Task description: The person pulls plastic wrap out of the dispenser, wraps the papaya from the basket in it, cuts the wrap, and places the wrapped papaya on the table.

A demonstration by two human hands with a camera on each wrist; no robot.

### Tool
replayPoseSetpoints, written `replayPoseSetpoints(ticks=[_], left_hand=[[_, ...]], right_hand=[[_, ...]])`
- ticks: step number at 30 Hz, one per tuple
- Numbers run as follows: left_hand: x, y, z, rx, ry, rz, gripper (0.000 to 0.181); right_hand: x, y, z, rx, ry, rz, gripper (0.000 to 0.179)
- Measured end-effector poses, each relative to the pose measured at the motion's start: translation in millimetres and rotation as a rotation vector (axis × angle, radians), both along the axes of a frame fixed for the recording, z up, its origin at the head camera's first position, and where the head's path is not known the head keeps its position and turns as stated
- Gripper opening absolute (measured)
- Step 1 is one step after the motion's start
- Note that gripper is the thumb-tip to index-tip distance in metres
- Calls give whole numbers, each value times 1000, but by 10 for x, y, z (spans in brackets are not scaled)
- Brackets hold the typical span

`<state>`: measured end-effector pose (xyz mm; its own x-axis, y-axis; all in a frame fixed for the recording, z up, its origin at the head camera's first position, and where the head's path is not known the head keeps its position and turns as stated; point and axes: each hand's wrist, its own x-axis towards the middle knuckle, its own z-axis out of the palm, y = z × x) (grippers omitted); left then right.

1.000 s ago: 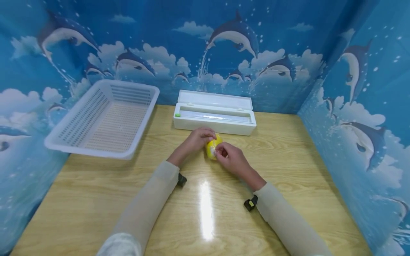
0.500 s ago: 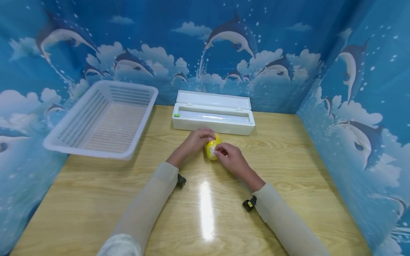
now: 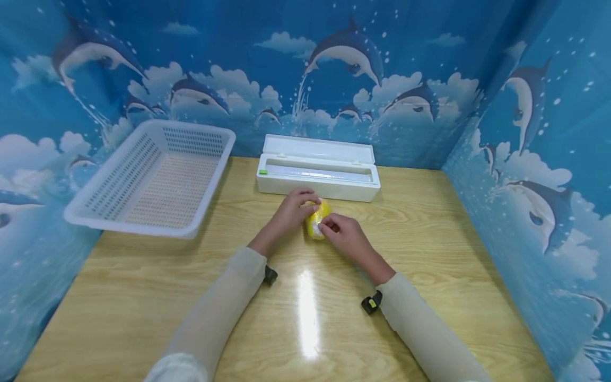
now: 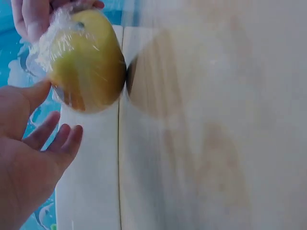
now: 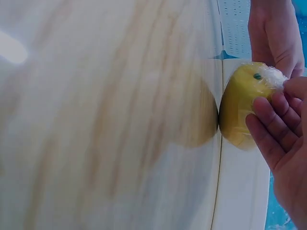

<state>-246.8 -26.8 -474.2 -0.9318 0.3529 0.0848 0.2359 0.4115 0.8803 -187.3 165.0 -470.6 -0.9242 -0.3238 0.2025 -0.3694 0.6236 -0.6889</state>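
Observation:
A yellow fruit (image 3: 324, 210), with a small dark stem spot (image 5: 257, 76), stands on the table wrapped in clear cling film (image 4: 60, 36). The film is bunched and crinkled on its upper side. My left hand (image 3: 293, 211) is at its far left side, a fingertip touching the wrap and the other fingers (image 4: 72, 141) loosely spread, apart from the fruit. From the near right, my right hand (image 3: 346, 232) pinches the crinkled film between thumb and forefinger. Its remaining fingers (image 5: 271, 115) lie bent along the fruit's side.
Behind the hands sits a long white cling film dispenser (image 3: 317, 187), lid up, with a roll inside and a green slider (image 3: 263, 172) on its left end. A white slotted basket (image 3: 198, 232) stands at the left. Dolphin-print curtains (image 3: 286, 63) enclose the wooden table (image 3: 415, 212).
My left hand has shifted slightly up and its fingers have loosened a little at the fruit. The right hand stays at the film. The fruit keeps its place.

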Motion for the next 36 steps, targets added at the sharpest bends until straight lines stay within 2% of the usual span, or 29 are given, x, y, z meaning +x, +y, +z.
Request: replayPoseSetpoints(ticks=[4, 8, 11, 13, 15, 18, 20, 24, 29, 33, 36], left_hand=[[80, -27, 13, 13, 44, -6, 17], [149, -106, 36, 19, -8, -65, 18], [179, -172, 32, 21, -83, -133, 26], [188, -207, 19, -4, -99, -174, 34], [187, -229, 8, -43, -83, -214, 42], [184, -242, 10, -134, -19, -262, 51], [181, -236, 20, -180, 13, -280, 54], [187, -212, 23, -189, 18, -239, 43], [171, -169, -6, -154, 25, -169, 21], [155, -132, 0, -162, 38, -134, 13], [151, -114, 15, -160, 32, -114, 10]], right_hand=[[-7, 20, -26, -26, 4, -7, 10], [-16, 39, -51, -47, -3, -7, 9], [-25, 48, -57, -73, -17, -11, 10], [-32, 57, -62, -85, -24, -15, 11], [-37, 65, -63, -116, -38, -11, 12], [-44, 80, -59, -151, -62, -6, 16], [-58, 97, -56, -154, -37, 1, 18], [-116, 124, -79, -81, 96, 24, 15], [-158, 123, -106, 5, 220, 81, 23], [-162, 123, -95, 36, 244, 127, 22], [-153, 140, -74, 24, 200, 166, 26]])
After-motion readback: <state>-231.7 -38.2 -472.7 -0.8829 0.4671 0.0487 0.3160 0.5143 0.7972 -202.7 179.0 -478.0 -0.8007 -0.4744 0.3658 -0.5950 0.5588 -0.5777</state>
